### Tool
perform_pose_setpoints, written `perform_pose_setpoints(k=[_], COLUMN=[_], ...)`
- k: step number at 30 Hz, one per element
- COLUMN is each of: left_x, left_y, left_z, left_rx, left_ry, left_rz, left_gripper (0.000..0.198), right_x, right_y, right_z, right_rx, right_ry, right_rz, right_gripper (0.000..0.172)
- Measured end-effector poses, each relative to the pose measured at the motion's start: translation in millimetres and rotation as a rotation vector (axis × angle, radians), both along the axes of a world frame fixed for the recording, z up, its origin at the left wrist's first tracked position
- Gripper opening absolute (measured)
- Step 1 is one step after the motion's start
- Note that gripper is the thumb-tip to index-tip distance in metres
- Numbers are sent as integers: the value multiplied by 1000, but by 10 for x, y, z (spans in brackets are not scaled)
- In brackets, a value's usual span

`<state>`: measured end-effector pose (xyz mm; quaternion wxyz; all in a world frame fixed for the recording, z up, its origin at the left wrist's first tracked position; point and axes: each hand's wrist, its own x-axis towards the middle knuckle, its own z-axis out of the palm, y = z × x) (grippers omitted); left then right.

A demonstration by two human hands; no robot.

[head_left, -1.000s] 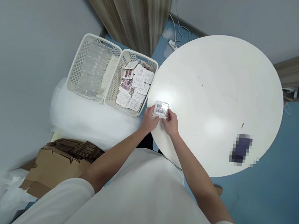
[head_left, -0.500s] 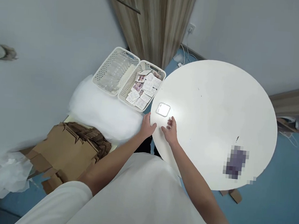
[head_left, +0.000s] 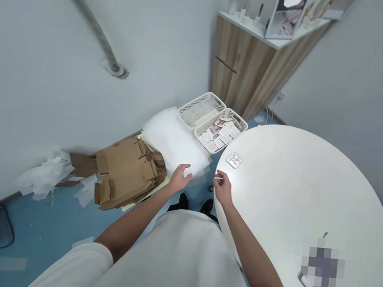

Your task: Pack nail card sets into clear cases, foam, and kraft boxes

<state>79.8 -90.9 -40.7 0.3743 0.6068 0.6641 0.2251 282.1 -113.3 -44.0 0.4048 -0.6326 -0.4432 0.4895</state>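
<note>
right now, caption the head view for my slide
Left hand open by white packing sheets; right hand, fingers curled, near a clear plastic case on the round table.

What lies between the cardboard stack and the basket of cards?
A pile of white sheets lies between the cardboard stack and the basket of cards, as the head view shows.

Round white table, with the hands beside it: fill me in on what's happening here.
A person stands at the round white table, neither hand visibly holding anything. The left hand is open near the white sheets; the right hand, fingers curled, is at the table's edge. A clear plastic case lies on the table, untouched. Nearby, one white basket holds printed cards.
</note>
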Motion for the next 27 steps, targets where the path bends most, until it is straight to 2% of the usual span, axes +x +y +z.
perform_pose_setpoints(k=[7,12,14,20,27], left_x=[-558,-885,-968,-1034,-953], left_y=[-142,-156,-150,-37,327], left_z=[74,42,20,-27,-262], left_rx=[55,81,95,18,-206], left_ry=[-91,-203,-236,-307,-465], left_rz=[64,98,94,77,146], left_gripper=[33,32,34,45,69], right_x=[-573,-1027,-1160,-1359,-1395], right_y=[194,224,208,274,730], right_z=[19,56,40,-56,-124], right_rx=[12,-14,-21,-86,-158], right_ry=[-26,-58,-62,-122,-258], right_rz=[154,329,346,315,368], right_gripper=[34,33,34,40,54])
